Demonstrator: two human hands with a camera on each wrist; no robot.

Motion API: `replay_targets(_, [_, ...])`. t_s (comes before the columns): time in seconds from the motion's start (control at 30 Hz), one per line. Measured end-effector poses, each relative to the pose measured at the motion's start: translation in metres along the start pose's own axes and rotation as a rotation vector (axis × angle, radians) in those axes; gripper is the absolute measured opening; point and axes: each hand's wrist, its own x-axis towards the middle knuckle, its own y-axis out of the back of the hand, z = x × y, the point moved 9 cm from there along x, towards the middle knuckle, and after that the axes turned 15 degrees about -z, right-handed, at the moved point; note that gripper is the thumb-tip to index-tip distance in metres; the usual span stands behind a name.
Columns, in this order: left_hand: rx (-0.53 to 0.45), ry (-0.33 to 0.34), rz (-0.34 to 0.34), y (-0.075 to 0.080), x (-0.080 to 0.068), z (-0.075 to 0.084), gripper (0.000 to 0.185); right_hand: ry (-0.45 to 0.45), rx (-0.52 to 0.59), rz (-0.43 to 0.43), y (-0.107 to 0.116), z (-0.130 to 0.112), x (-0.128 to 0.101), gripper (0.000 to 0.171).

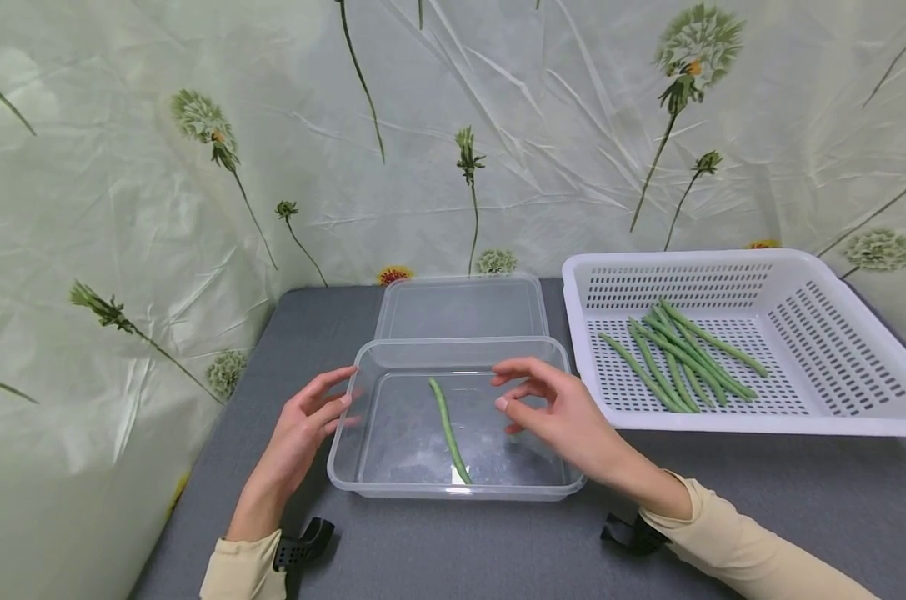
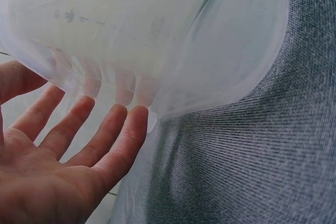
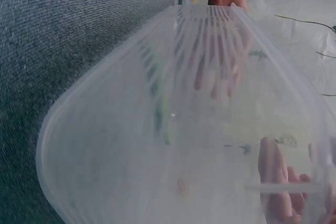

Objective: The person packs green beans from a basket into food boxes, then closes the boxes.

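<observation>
clear plastic container (image 1: pixel 392 467) on grey bench (image 1: pixel 422 550), one green bean (image 1: pixel 447 429) lying inside | left hand (image 1: pixel 302 433) at its left wall, fingers straight, holding nothing | right hand (image 1: pixel 565 417) over its right rim, fingers loosely apart, holding nothing | clear lid (image 1: pixel 462 307) behind | white basket (image 1: pixel 835 333) with green beans (image 1: pixel 678 358) to the right

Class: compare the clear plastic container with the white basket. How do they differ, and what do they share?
The clear container is see-through with solid walls; the white basket is opaque and perforated. The container holds one green bean; the basket holds a bunch of beans. Both are shallow, rectangular and rest on the grey table.
</observation>
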Motion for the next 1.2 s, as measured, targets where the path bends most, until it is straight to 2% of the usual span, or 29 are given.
replay_targets(0.27, [-0.005,0.006,0.006,0.000,-0.002,-0.002,0.049,0.057,0.006,0.003,0.008,-0.018,-0.009,0.038])
replay_targets(0.77, [-0.006,0.003,0.006,0.000,-0.001,-0.001,0.048,0.045,-0.126,0.034,0.047,-0.040,-0.030,0.040])
replay_targets(0.97, [-0.011,-0.006,0.000,0.000,0.000,0.000,0.048,0.024,-0.239,0.031,0.061,-0.045,-0.035,0.044])
replay_targets(1.2, [-0.019,0.005,-0.001,0.000,-0.001,-0.001,0.049,0.030,-0.318,0.038,0.080,-0.048,-0.042,0.046])
